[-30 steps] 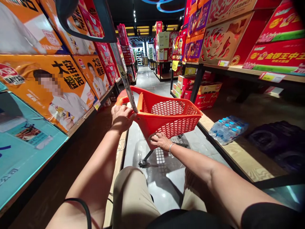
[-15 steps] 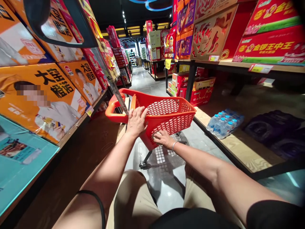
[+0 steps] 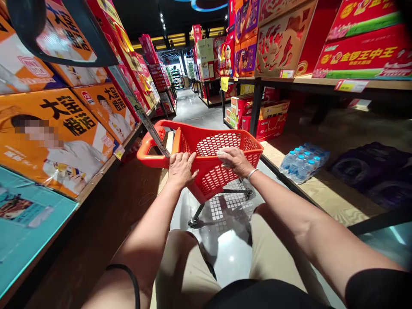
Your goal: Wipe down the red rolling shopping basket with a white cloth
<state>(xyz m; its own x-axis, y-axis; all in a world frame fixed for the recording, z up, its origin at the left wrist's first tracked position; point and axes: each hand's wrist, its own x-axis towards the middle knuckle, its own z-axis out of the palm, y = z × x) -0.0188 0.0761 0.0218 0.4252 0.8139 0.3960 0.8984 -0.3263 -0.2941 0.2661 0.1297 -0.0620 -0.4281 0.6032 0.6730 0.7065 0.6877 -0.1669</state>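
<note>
An orange-red plastic shopping cart (image 3: pixel 210 171) with perforated sides stands sideways in front of me. My left hand (image 3: pixel 182 169) lies over its near rim, close to the handle end, with the fingers hooked over the top and the thumb on the outside. Farther along the same rim is my right hand (image 3: pixel 237 160), its fingers bent at the edge. Between those fingertips shows a small pale wad (image 3: pixel 221 152), perhaps tissue or cloth. Inside the cart, the visible part holds no goods; its lower part is hidden by the near wall.
Orange cartons (image 3: pixel 48 133) and a teal box (image 3: pixel 28 227) line the left shelf. A dark-framed panel on a metal pole (image 3: pixel 144 120) leans past the cart's handle. On the right, bottled water (image 3: pixel 301 162) sits on a low shelf below red boxes (image 3: pixel 363 58). A tiled aisle runs ahead.
My right hand has risen from the cart's lower side wall to its near rim. The left hand stays on the rim. The view has shifted slightly.
</note>
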